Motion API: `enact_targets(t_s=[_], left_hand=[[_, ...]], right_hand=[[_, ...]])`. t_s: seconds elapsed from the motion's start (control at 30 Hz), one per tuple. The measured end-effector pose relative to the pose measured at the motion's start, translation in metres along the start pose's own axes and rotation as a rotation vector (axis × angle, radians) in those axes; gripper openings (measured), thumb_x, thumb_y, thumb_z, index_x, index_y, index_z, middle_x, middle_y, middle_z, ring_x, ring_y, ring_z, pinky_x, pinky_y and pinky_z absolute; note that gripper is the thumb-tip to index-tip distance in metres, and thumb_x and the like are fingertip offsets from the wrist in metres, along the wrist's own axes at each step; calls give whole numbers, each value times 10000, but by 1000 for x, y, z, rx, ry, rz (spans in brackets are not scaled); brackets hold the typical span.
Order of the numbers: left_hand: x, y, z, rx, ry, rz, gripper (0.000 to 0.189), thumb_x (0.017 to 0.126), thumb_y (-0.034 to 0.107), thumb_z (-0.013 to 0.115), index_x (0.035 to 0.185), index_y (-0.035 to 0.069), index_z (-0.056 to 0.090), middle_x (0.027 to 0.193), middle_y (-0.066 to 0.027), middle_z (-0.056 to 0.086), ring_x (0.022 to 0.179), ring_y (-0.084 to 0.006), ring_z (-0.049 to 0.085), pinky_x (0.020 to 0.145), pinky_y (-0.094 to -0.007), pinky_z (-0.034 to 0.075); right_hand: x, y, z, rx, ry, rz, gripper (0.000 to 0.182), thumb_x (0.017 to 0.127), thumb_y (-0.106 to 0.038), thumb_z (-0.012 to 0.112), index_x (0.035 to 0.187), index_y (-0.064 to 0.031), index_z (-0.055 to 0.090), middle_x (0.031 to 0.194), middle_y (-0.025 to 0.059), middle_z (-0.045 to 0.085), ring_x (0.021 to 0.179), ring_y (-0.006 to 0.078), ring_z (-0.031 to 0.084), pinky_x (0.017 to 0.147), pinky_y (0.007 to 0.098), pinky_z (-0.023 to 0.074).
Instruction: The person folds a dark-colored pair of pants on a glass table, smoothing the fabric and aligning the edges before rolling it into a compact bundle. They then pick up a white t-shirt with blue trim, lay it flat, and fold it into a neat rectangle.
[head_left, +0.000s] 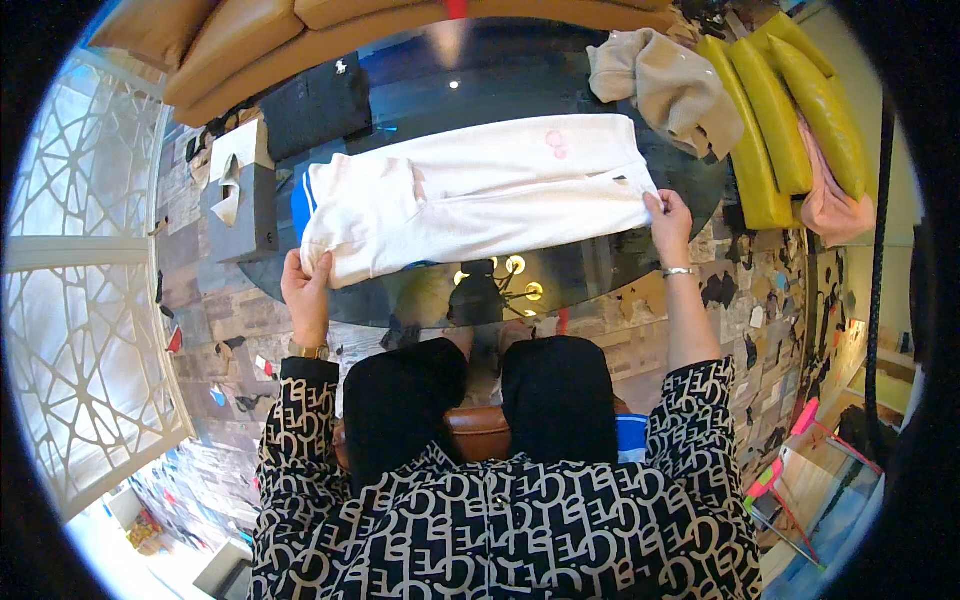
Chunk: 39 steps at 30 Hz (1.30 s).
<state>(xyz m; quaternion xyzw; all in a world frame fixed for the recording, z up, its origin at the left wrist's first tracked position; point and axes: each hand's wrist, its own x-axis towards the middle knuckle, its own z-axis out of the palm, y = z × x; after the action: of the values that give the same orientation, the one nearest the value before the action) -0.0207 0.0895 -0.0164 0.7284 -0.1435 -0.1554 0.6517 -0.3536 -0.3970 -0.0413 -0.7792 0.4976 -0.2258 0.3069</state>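
Note:
A white garment (480, 180), folded into a long strip, lies across the dark glass tabletop (420, 300). Blue trim with a white stripe shows at its left end, and a pink print marks the upper right part. My left hand (306, 279) pinches the near left corner between thumb and fingers. At the opposite end, my right hand (670, 217) grips the near right edge of the same cloth. The layers underneath are hidden.
Left of the garment stands a grey tissue box (244, 202), with a folded dark garment (319, 105) behind it. A crumpled beige knit garment (664, 86) lies at the far right, near yellow-green cushions (765, 127) and pink cloth (829, 191). A tan sofa (360, 37) borders the far side.

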Motion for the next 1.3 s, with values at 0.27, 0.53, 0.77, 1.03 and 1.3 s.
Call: enact_targets(t_s=[0.27, 0.53, 0.77, 1.03, 1.3], left_hand=[[-24, 35, 14, 956, 50, 377, 481, 842, 72, 693, 1298, 11, 554, 1342, -200, 561, 1246, -385, 506, 1062, -482, 377], [-37, 12, 88, 1088, -487, 565, 573, 912, 260, 662, 1451, 135, 511, 1598, -123, 342, 1513, -362, 218, 1196, -554, 193], [-14, 24, 104, 1001, -461, 725, 418, 890, 110, 645, 1305, 89, 598, 1494, -77, 486, 1393, -351, 387, 1100, -526, 321], [24, 23, 156, 1047, -448, 837, 426, 807, 15, 591, 1230, 60, 613, 1174, -122, 579, 1207, -332, 492, 1080, -533, 317], [-8, 13, 163, 811, -725, 928, 480, 822, 36, 574, 1298, -16, 561, 1391, -175, 504, 1314, -371, 456, 1103, -504, 376]], right_hand=[[-28, -54, 9, -294, 95, -410, 303, 861, -132, 709, 1141, -24, 664, 1157, 168, 621, 1114, 355, 564, 968, 437, 464], [-83, -110, 73, -417, -260, -858, 456, 893, -303, 682, 1306, -120, 617, 1450, 132, 513, 1438, 330, 354, 1144, 551, 273], [-55, -108, 76, -232, -202, -883, 278, 840, -251, 736, 1077, -109, 703, 1097, 74, 648, 1157, 294, 531, 1057, 506, 338], [-33, -123, 87, -247, -298, -861, 201, 840, -292, 745, 917, -123, 667, 961, 49, 655, 1037, 263, 581, 992, 464, 355], [1, -82, 38, -469, -196, -817, 317, 824, -383, 741, 1028, -141, 727, 1103, 55, 657, 1148, 261, 531, 1029, 472, 328]])
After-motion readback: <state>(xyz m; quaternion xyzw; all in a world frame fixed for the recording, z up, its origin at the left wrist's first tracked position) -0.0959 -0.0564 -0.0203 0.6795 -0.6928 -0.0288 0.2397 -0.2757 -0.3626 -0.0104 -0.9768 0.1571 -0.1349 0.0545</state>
